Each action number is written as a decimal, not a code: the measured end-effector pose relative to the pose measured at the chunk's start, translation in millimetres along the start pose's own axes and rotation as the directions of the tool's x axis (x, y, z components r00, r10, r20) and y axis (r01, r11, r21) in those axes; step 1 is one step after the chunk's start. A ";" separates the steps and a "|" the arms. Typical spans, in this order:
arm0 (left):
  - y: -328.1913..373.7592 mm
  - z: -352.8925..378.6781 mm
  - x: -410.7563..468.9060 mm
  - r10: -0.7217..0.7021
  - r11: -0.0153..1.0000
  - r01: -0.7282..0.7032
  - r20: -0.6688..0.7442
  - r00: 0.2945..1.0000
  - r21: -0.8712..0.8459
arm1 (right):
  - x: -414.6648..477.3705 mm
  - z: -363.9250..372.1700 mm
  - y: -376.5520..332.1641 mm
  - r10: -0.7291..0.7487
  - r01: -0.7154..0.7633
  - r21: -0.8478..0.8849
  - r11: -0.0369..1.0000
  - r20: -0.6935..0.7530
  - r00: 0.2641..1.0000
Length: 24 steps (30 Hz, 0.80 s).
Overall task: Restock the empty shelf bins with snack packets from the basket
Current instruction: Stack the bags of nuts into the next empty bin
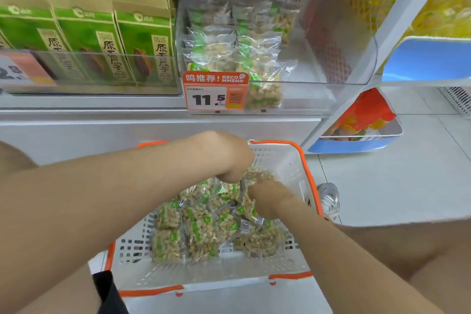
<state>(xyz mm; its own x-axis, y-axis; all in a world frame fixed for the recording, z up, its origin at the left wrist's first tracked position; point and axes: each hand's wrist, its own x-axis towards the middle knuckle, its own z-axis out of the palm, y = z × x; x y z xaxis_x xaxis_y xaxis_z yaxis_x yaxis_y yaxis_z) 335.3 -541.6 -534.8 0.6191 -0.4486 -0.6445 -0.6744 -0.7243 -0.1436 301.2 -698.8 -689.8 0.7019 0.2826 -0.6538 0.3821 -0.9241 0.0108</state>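
Observation:
A white basket (209,275) with orange rims sits low in front of me, holding several clear snack packets (198,232) of peanuts with green labels. My left hand (229,158) reaches down into the far side of the basket, its fingers curled on a packet (257,173). Just below it, my right hand (270,199) grips packets in the pile. Above, a clear shelf bin (344,58) holds several of the same packets (224,46) on its left side; its right half is bare.
Green and brown seed bags (86,41) fill the shelf to the left. An orange price tag (216,92) reading 11.5 hangs on the bin front. A blue-edged rack (356,145) with orange packs stands at the right. A shoe (328,199) rests on the tiled floor.

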 end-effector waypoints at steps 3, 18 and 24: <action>-3.0 2.2 4.4 -0.003 1.000 0.003 0.002 1.000 0.013 | 16.4 42.6 -3.4 0.020 -0.048 0.130 0.990 0.213 0.977; -17.4 4.3 4.3 -0.005 1.000 0.005 0.048 0.999 0.011 | 13.1 20.9 -16.9 -0.038 0.009 0.479 0.878 0.051 0.998; -27.9 5.4 -2.9 0.002 1.000 -0.001 0.080 0.997 -0.007 | -8.4 -46.9 -9.5 -0.098 0.039 0.978 0.206 -0.019 0.995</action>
<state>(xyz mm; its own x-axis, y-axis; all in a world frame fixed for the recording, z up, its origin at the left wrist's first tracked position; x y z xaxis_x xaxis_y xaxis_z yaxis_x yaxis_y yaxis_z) 350.1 -517.2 -533.0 0.5834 -0.4066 -0.7031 -0.6722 -0.7275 -0.1371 319.8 -680.3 -648.9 0.6722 0.3768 -0.6373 -0.4818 -0.4310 -0.7630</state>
